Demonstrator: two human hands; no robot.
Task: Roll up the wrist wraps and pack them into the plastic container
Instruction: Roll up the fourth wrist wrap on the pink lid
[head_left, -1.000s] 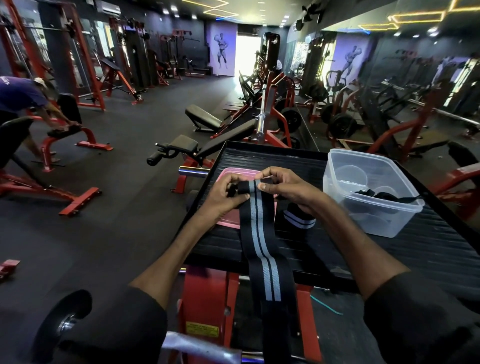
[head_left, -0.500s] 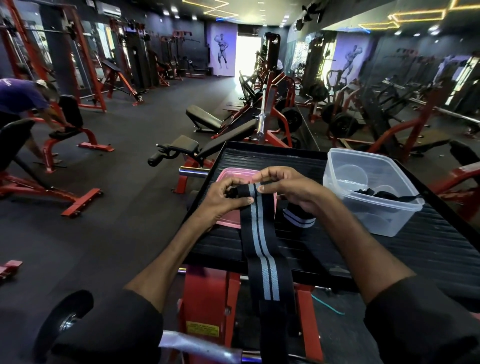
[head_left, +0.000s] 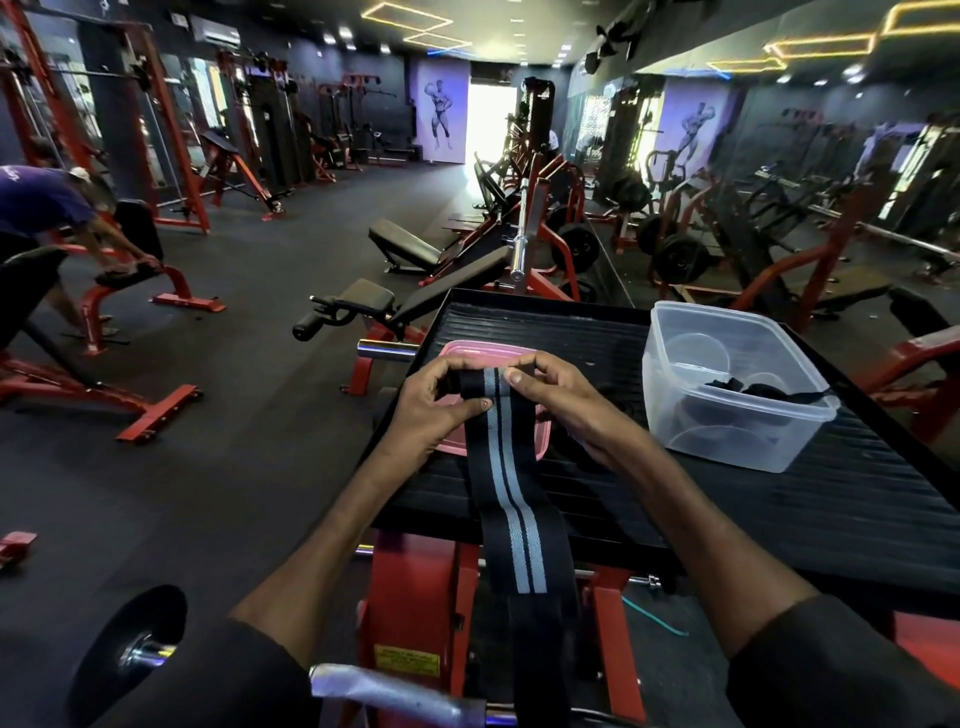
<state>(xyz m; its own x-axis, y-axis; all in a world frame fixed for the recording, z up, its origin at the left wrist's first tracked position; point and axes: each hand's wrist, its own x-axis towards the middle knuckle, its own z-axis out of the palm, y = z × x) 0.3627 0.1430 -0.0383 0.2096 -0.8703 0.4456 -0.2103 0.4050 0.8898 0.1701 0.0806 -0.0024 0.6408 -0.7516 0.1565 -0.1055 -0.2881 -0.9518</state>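
Note:
A long black wrist wrap (head_left: 511, 499) with two grey stripes hangs from my hands down over the near edge of the black ribbed platform (head_left: 810, 509). My left hand (head_left: 434, 410) pinches its rolled top end from the left, thumb on the front. My right hand (head_left: 558, 402) pinches the same end from the right. A clear plastic container (head_left: 727, 384) stands to the right on the platform, with dark rolled wraps inside. The pink lid (head_left: 467, 353) lies under my hands. Another wrap behind my right wrist is mostly hidden.
The platform sits on a red machine frame (head_left: 415, 597). Benches, barbells and red racks fill the gym floor ahead and to the right. A person (head_left: 47, 208) in a purple shirt bends over a bench at far left. A weight plate (head_left: 130, 649) sits at bottom left.
My hands have turned the top end of the wrap a little further; the roll looks slightly thicker. The container and lid have stayed put.

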